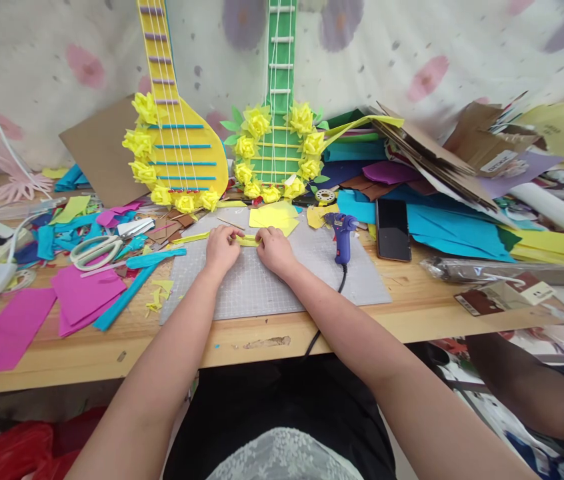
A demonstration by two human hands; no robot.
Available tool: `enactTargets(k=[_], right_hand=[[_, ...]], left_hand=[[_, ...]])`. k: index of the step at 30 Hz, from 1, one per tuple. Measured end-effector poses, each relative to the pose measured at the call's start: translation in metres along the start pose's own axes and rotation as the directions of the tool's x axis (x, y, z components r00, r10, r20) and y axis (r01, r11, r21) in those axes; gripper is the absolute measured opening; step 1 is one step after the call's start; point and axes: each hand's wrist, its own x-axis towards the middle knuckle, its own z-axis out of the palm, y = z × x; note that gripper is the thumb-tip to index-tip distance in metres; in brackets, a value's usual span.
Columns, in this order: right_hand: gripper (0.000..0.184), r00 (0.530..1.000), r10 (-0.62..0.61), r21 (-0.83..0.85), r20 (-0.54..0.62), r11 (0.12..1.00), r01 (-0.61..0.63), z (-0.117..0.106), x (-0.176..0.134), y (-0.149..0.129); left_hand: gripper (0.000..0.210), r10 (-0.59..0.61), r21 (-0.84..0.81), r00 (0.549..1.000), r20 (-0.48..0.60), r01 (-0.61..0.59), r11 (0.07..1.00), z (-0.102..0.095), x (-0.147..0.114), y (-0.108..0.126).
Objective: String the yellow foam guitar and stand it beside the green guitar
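Observation:
Between my two hands a narrow yellow paper strip [249, 241] lies stretched low over the grey cutting mat [257, 293]. My left hand [223, 250] has its fingers closed on the strip's left part. My right hand [275, 248] pinches the other end. Just behind them rest yellow paper pieces [275, 216] on the mat. A purple glue gun [343, 239] stands to the right of my right hand, its cord running off the table's front edge. Another thin yellow strip [189, 237] extends to the left of my left hand.
At the back lean a yellow paper instrument [207, 150] and a green one [278, 143], both trimmed with yellow flowers. Scissors [96, 252] and magenta sheets [85, 293] lie left. On the right are a phone [393, 229], blue sheets [455, 227] and stacked cardboard [427, 150].

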Motion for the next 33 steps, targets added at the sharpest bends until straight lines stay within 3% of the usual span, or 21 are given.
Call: enactTargets(k=[4, 8, 16, 22, 29, 33], right_hand=[[0.020, 0.999, 0.001, 0.211, -0.050, 0.977, 0.010, -0.004, 0.001, 0.006], [0.019, 0.986, 0.097, 0.365, -0.139, 0.930, -0.040, -0.008, 0.004, 0.015], [0.020, 0.997, 0.033, 0.244, -0.068, 0.970, -0.015, -0.004, 0.006, 0.019], [0.023, 0.999, -0.002, 0.245, -0.037, 0.969, 0.011, -0.006, 0.005, 0.018], [0.022, 0.992, -0.080, 0.231, -0.095, 0.968, 0.100, -0.006, 0.003, 0.015], [0.018, 0.990, -0.122, 0.196, -0.075, 0.971, 0.134, -0.009, 0.003, 0.014]], left_hand=[[0.023, -0.002, 0.039, 0.998, -0.057, 0.005, 0.999, 0.001, 0.006, -0.005], [0.024, -0.040, 0.135, 0.999, 0.010, 0.038, 0.990, 0.003, 0.006, -0.004], [0.011, -0.015, 0.120, 0.999, 0.038, 0.010, 0.993, 0.001, 0.003, -0.005], [0.007, 0.030, -0.027, 0.997, 0.069, -0.028, 0.999, -0.002, 0.003, -0.009], [0.026, 0.087, -0.146, 0.989, 0.123, -0.069, 0.987, -0.003, 0.001, -0.012], [0.016, 0.128, -0.126, 0.985, 0.117, -0.114, 0.985, -0.002, 0.002, -0.015]])
